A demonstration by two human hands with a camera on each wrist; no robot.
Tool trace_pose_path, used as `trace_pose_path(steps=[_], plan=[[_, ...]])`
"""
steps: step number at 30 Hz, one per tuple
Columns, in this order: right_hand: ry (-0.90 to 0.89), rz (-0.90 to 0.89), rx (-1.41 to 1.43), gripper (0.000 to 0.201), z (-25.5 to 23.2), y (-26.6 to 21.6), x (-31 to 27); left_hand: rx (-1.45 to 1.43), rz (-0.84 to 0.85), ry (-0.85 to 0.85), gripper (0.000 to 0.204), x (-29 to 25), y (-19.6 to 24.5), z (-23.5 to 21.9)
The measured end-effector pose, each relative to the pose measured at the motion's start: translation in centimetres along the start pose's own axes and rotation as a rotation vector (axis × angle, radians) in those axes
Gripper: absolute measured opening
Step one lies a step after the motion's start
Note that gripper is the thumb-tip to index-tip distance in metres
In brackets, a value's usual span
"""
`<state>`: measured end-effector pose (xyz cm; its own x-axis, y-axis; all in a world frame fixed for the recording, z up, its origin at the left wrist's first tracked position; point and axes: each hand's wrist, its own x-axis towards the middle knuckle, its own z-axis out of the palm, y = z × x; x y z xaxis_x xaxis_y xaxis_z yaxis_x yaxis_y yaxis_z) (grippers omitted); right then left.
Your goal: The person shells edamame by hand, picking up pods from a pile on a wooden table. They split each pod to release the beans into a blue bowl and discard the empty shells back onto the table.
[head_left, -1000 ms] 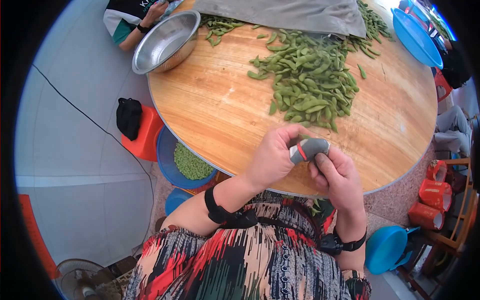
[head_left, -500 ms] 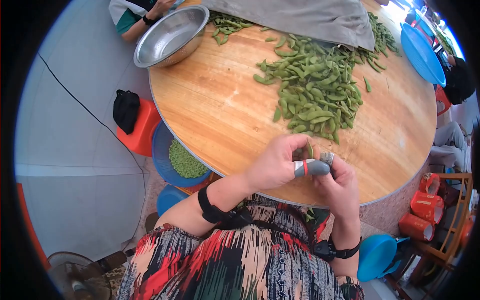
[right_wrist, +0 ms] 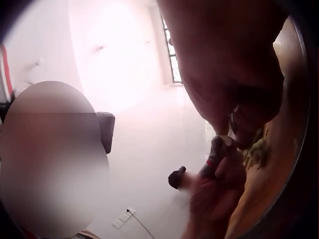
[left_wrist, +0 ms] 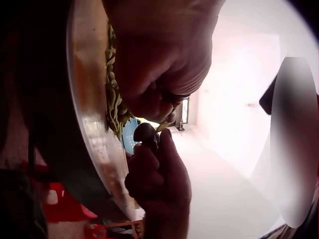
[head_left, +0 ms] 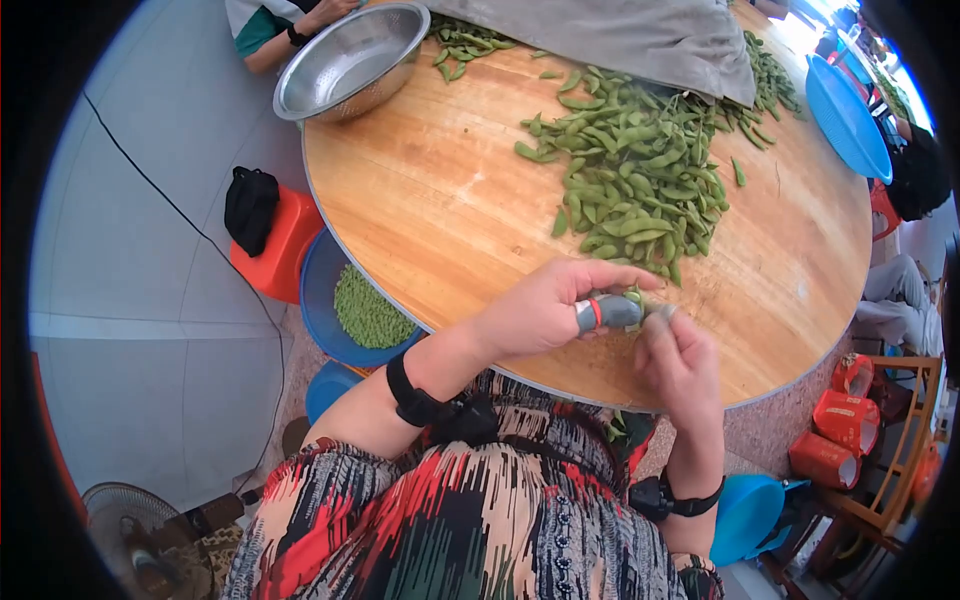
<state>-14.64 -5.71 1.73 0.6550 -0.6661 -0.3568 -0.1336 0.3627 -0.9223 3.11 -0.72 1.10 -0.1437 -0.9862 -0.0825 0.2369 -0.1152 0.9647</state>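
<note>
Over the near edge of the table, my left hand [head_left: 530, 312] pinches a green soybean pod [head_left: 634, 296] between its forefinger and thumb. That thumb wears a grey cover [head_left: 612, 311] with a red band. Opposite it, my right hand [head_left: 684, 362] pinches the pod's other end with curled fingers; a pale wrap covers one fingertip. In the left wrist view the pod [left_wrist: 162, 127] shows between the two hands, partly hidden by fingers. Just beyond the hands lies a heap of soybean pods [head_left: 640, 180] on the wooden round table [head_left: 430, 200].
A grey cloth [head_left: 620, 45] covers more pods at the back. A steel colander [head_left: 350, 65] stands at the far left edge. Below left is a blue basin [head_left: 320, 310] with shelled beans [head_left: 368, 312], near a red stool [head_left: 280, 255]. A blue basket [head_left: 848, 118] leans at the far right.
The left forefinger has straightened out over the pod, and the right fingers have come up against the pod's end. The pod shows more clearly between the hands. The head view has shifted slightly.
</note>
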Motion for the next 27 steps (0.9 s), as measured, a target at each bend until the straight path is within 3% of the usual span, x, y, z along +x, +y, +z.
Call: trace_pose_path(steps=[1, 3, 4, 6, 8, 9, 11, 13, 15, 16, 17, 18, 20, 21, 22, 24, 25, 27], plan=[[0.159, -0.094, -0.027, 0.015, 0.2, 0.0, 0.3, -0.003, -0.003, -0.003, 0.036, 0.1, -0.2, 0.1], [0.163, -0.097, -0.060, 0.013, 0.3, -0.4, 0.7, 0.677, 0.325, 0.049, 0.044, 0.3, -0.8, 0.1], [0.163, -0.099, -0.093, 0.012, 0.3, -0.5, 0.9, 0.675, 0.323, 0.046, 0.044, 0.4, -1.2, 0.3], [0.161, -0.147, -0.072, 0.012, 0.6, 0.0, 1.2, 0.798, 0.545, 0.212, 0.054, 0.3, -1.8, 1.1], [0.120, -0.076, 0.275, 0.013, 0.8, 0.0, 1.1, 0.801, 0.538, 0.182, 0.057, -0.6, -1.3, 1.5], [0.123, -0.078, 0.276, 0.013, 0.7, 0.4, 1.2, 0.802, 0.527, 0.155, 0.061, -0.9, -1.0, 1.5], [-0.144, 0.045, 0.931, 0.014, 0.4, 1.9, 1.4, 0.801, 0.552, 0.143, 0.056, -1.2, -1.1, 1.3], [-0.143, 0.060, 1.002, 0.013, 0.4, 2.6, 1.5, 0.801, 0.579, 0.137, 0.051, -1.2, -1.5, 1.2], [-0.147, 0.075, 1.076, 0.013, 0.1, 2.4, 1.1, 0.663, 0.609, 0.389, 0.034, -0.9, -2.2, 1.1], [-0.209, 0.011, 0.705, 0.013, -0.7, 1.5, 0.5, 0.664, 0.610, 0.387, 0.034, -0.9, -1.9, 0.9], [-0.262, -0.051, 0.333, 0.014, -1.1, 0.7, -0.1, 0.297, 0.448, 0.478, 0.026, -1.1, -1.6, 0.6], [-0.260, -0.052, 0.333, 0.014, -1.1, -0.1, -0.4, -0.069, 0.276, 0.554, 0.017, -1.1, -1.3, 0.3], [-0.241, -0.359, -0.475, 0.016, -1.1, -1.4, -0.5, -0.153, 0.247, 0.496, 0.015, -0.9, -1.7, -0.9], [0.059, -0.327, -0.662, 0.017, -0.5, -1.9, 0.0, -0.234, 0.215, 0.435, 0.013, -1.0, -1.9, -1.1], [0.063, -0.329, -0.660, 0.017, -0.7, -1.7, 0.8, -0.231, 0.216, 0.430, 0.013, -1.1, -1.8, -0.8], [0.438, -0.375, -1.176, 0.017, -1.1, -0.7, 2.3, -0.123, 0.115, 0.374, 0.013, -1.4, -1.3, 0.0], [0.442, -0.352, -1.205, 0.018, -0.8, -0.8, 2.3, -0.121, 0.113, 0.374, 0.013, -1.5, -1.5, -0.2], [0.408, -0.409, -1.159, 0.017, -1.0, -0.3, 2.0, -0.455, 0.041, 0.296, 0.013, -1.8, -1.9, -0.8]])
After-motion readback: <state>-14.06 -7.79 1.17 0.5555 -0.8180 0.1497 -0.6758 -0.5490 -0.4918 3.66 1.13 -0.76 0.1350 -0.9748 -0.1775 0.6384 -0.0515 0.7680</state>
